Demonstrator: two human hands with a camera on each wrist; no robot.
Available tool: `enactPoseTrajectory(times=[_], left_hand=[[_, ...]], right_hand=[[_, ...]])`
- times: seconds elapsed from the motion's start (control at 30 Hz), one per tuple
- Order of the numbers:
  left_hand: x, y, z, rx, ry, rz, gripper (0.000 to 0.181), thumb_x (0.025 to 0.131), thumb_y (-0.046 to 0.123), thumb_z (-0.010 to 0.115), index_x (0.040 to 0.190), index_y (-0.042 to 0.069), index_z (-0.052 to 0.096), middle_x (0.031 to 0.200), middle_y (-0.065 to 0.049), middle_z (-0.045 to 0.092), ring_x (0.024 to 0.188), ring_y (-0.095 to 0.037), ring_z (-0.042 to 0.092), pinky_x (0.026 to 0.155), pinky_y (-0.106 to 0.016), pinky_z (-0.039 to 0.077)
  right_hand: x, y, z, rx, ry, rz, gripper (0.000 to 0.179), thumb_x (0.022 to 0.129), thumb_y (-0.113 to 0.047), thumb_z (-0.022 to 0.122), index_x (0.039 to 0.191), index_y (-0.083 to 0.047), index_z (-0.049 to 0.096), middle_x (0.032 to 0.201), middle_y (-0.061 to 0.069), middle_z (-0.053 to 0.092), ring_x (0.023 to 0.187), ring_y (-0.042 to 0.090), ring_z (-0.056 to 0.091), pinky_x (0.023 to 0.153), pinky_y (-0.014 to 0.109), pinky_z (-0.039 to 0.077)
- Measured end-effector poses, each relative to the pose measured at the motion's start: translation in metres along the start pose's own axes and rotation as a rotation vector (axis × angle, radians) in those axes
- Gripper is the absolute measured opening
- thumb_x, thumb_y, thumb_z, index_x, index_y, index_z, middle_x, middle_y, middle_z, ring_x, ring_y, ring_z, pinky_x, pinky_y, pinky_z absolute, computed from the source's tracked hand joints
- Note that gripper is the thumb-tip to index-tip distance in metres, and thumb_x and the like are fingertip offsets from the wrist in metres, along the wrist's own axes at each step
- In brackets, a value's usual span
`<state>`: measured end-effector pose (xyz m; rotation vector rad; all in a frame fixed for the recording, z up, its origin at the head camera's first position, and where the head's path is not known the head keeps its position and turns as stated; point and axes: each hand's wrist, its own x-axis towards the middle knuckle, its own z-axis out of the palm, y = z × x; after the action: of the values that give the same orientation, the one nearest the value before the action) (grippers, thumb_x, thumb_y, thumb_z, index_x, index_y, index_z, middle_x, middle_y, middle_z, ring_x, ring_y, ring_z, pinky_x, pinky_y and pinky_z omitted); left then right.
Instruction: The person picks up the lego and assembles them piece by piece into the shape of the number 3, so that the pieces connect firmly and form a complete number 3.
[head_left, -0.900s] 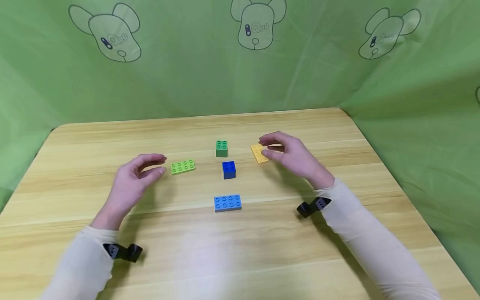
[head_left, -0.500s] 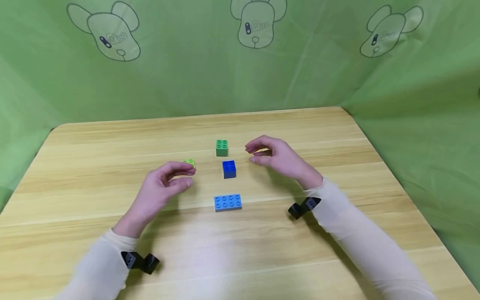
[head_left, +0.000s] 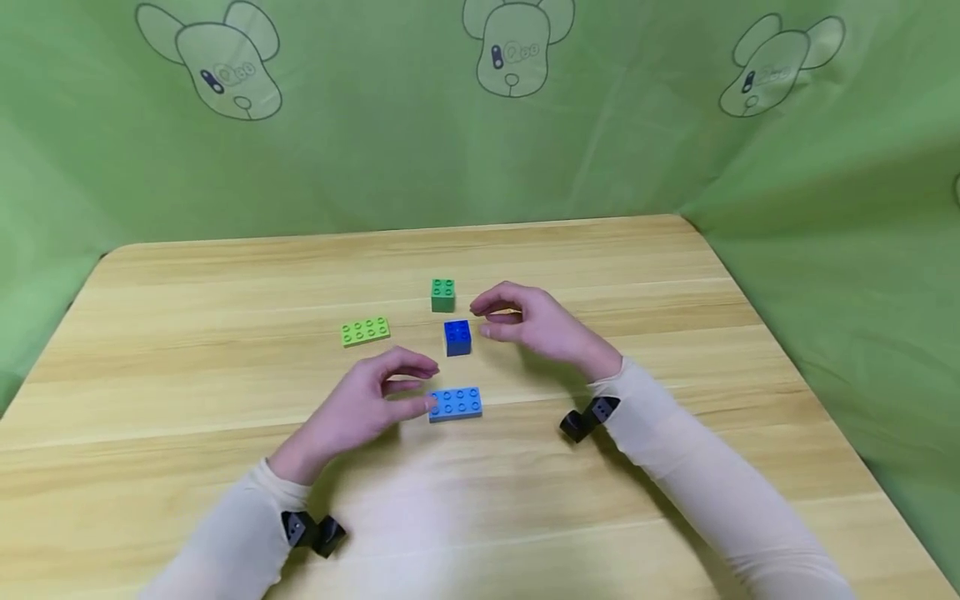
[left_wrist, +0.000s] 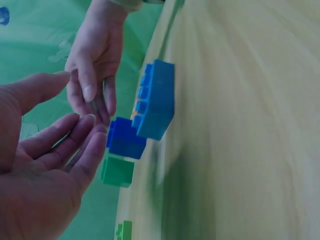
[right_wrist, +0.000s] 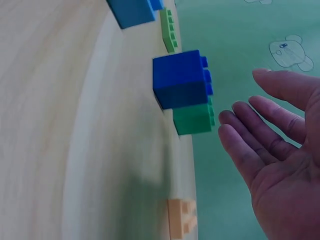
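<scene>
My left hand [head_left: 367, 398] hovers beside the light blue brick [head_left: 459, 403], its thumb tip overlapping that brick's left end in the head view. In the left wrist view its fingers are loosely bent with nothing between them. Close to the dark blue brick [head_left: 457, 338], on its right, is my right hand [head_left: 536, 323], held above the table. The right wrist view shows its palm bare and its fingers loosely spread. Behind the dark blue brick stands a green brick [head_left: 443, 296]. A yellow-orange brick [right_wrist: 176, 219] shows in the right wrist view; in the head view the right hand hides it.
A flat lime-green brick [head_left: 365, 332] lies left of the dark blue one. Everything rests on a wood-grain table [head_left: 585, 517]. Green cloth [head_left: 390, 167] with printed animal heads hangs behind and at the sides.
The left hand has travelled right and nearer, passing over the lime-green brick to the light blue one. My right hand has moved left from the yellow-orange brick toward the dark blue one. The bricks stayed put.
</scene>
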<state>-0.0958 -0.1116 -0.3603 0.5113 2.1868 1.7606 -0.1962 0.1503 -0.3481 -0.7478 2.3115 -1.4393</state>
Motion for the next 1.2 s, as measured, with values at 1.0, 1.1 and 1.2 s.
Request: enactPoseTrajectory(times=[1.0,1.1,1.2], left_hand=[[0.014,-0.003,0.016,0.520,-0.041,-0.033,0.048,0.080,0.019,0.083,0.119,0.000,0.064,0.112,-0.005,0.063,0.102,-0.021,0.058,0.093,-0.037,0.048],[0.015,-0.003,0.017,0.545,-0.039,-0.032,0.044,0.080,0.017,0.083,0.116,0.000,0.066,0.106,-0.004,0.064,0.097,-0.020,0.059,0.090,-0.035,0.049],[0.017,-0.003,0.019,0.560,-0.034,-0.035,0.040,0.080,0.016,0.083,0.113,0.000,0.068,0.101,-0.002,0.063,0.092,-0.019,0.058,0.085,-0.033,0.049]], right_hand=[[0.016,0.009,0.023,-0.097,-0.043,0.034,0.040,0.091,-0.011,0.072,0.127,-0.001,0.060,0.124,0.006,0.057,0.119,0.023,0.054,0.104,0.037,0.041],[0.017,0.010,0.025,-0.111,-0.044,0.055,0.039,0.091,-0.011,0.071,0.128,-0.004,0.060,0.125,0.005,0.057,0.118,0.021,0.055,0.102,0.036,0.043],[0.017,0.011,0.026,-0.123,-0.043,0.064,0.038,0.091,-0.012,0.072,0.127,-0.006,0.061,0.124,0.004,0.058,0.116,0.020,0.055,0.101,0.036,0.044]])
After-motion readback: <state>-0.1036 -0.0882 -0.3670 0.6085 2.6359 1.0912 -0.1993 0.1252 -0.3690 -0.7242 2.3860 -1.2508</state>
